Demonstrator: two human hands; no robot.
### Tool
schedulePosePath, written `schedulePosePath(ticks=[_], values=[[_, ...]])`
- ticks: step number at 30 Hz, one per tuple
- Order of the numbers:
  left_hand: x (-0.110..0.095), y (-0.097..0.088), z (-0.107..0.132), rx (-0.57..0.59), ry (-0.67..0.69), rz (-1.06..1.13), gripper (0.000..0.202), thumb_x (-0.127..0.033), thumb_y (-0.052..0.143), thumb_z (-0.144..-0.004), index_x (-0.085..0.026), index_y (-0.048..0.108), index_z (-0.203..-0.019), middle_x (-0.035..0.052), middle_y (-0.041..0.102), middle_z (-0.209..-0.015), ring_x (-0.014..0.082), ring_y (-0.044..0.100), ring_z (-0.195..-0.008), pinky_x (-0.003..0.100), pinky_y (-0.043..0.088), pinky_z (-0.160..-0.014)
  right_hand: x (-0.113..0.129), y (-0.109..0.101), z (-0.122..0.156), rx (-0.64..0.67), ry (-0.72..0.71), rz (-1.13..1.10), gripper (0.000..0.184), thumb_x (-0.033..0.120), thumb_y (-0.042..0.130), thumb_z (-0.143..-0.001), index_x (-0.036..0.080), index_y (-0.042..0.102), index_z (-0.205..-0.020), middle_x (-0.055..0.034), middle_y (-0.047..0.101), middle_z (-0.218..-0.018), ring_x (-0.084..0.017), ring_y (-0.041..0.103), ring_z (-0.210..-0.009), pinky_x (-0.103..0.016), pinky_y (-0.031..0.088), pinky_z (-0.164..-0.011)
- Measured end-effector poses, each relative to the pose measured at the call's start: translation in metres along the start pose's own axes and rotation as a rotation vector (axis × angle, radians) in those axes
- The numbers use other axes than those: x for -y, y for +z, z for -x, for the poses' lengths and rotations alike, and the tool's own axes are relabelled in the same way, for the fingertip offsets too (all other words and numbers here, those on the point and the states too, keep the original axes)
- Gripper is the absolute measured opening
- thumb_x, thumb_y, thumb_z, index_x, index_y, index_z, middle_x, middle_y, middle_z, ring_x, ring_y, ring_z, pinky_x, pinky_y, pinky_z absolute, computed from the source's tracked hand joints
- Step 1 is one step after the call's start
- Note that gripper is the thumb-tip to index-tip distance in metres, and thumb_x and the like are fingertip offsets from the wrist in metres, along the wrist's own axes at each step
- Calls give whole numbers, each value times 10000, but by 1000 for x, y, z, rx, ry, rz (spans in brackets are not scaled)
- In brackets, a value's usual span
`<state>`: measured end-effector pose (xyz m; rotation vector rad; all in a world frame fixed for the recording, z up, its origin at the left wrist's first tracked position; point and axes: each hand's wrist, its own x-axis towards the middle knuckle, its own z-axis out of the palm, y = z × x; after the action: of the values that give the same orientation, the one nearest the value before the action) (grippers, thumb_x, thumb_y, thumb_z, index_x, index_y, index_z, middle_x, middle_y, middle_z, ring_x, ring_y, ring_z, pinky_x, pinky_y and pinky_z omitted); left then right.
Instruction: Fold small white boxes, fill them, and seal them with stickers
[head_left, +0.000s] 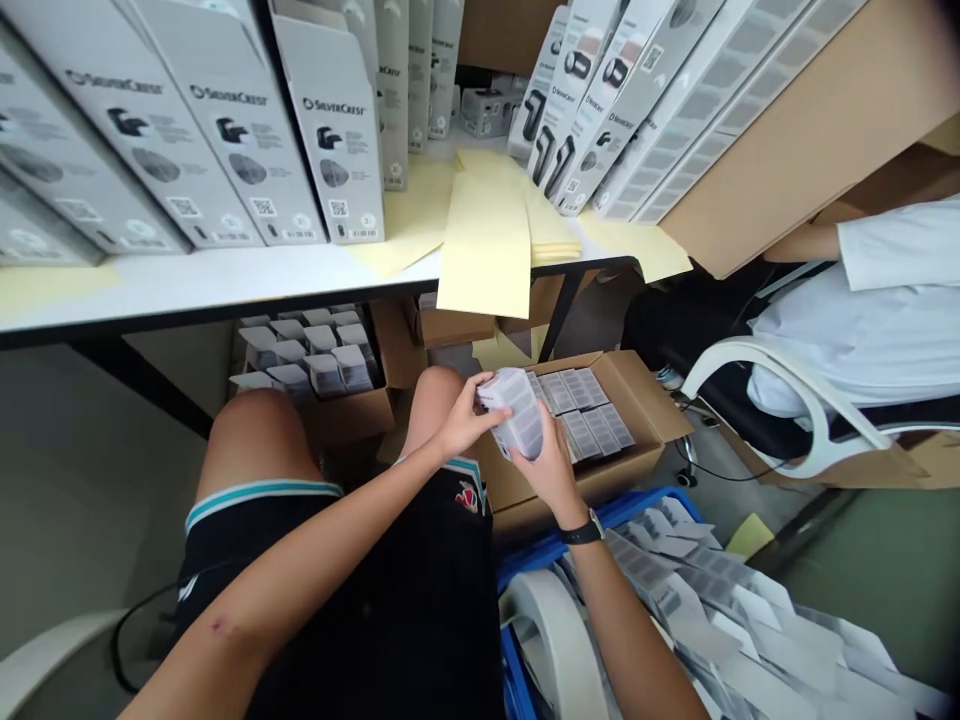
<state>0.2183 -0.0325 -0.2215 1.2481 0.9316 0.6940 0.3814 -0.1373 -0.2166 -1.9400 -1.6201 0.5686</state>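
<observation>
Above my lap, a small white and grey printed carton [517, 410] is gripped between both hands. My left hand [469, 418] holds its left side, fingers closed on the top and near faces. Around its right side and lower edge wraps my right hand [551, 462], with a dark band on the wrist. Just beyond and to the right of the hands sits an open cardboard box [517, 490], holding rows of similar grey cartons [581, 410]. Whether the held carton's far end is closed cannot be seen.
Tall printed boxes [337, 150] stand on the white table [300, 280], beside yellow sheets [487, 240]. Another cardboard box [352, 418] of cartons lies under it. At right are a blue crate [517, 565] of flattened cartons [720, 610] and a seated person [892, 300].
</observation>
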Motion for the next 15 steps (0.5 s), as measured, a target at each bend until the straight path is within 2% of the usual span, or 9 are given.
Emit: schedulePosePath(ticks=[2,4,6,7,9,10,13,15], values=[[3,-15,0,51,-23,-106,753,-462,725,-815,-153,392,-1416,184,545,-1378,271,589,-1225,450,506,-1036,-33,2,-10,22,118,-21,844,364,664,-797,162,330,-1545,-156,494,-1455,-295,471,-1345,-475,409,-1133],[4,-36,6,74,-42,-243,660,-437,739,-806,-164,508,-1361,165,553,-1381,316,515,-1316,539,387,-1151,-78,0,-23,-42,278,-15,844,405,668,-765,161,377,-1519,-142,495,-1460,-282,462,-1352,-440,382,-1157],[6,-60,17,67,-67,-373,457,-397,691,-843,-189,614,-1243,120,594,-1336,324,482,-1341,592,264,-1214,-129,-4,-39,-149,430,21,872,388,654,-730,53,377,-1486,-227,485,-1440,-331,456,-1333,-497,346,-1159],[8,-70,23,47,-89,-429,433,-384,670,-856,-195,617,-1242,117,569,-1376,328,438,-1384,601,214,-1234,-154,-5,-47,-185,503,37,880,366,668,-691,20,397,-1453,-255,506,-1400,-354,470,-1300,-522,344,-1142],[13,-82,33,6,-160,-506,547,-396,665,-851,-187,558,-1345,150,456,-1505,347,351,-1461,599,212,-1239,-200,-2,-64,-218,621,59,855,322,693,-628,21,447,-1389,-260,553,-1327,-371,489,-1250,-538,345,-1118],[16,-83,38,8,-203,-532,665,-418,690,-826,-175,504,-1417,176,368,-1572,362,304,-1495,589,235,-1236,-219,2,-72,-219,664,68,833,303,702,-611,32,465,-1362,-252,568,-1301,-368,496,-1233,-536,343,-1113],[24,-73,47,103,-322,-640,1034,-496,750,-748,-133,266,-1586,222,68,-1675,400,108,-1562,577,252,-1230,-262,23,-93,-195,747,99,768,287,716,-628,73,479,-1327,-224,557,-1294,-351,477,-1243,-552,305,-1124],[27,-63,47,162,-380,-714,1137,-540,730,-757,-132,118,-1625,204,-77,-1677,393,-24,-1570,595,210,-1234,-281,41,-105,-153,761,108,717,314,720,-673,97,488,-1316,-199,542,-1293,-340,455,-1259,-570,286,-1126]])
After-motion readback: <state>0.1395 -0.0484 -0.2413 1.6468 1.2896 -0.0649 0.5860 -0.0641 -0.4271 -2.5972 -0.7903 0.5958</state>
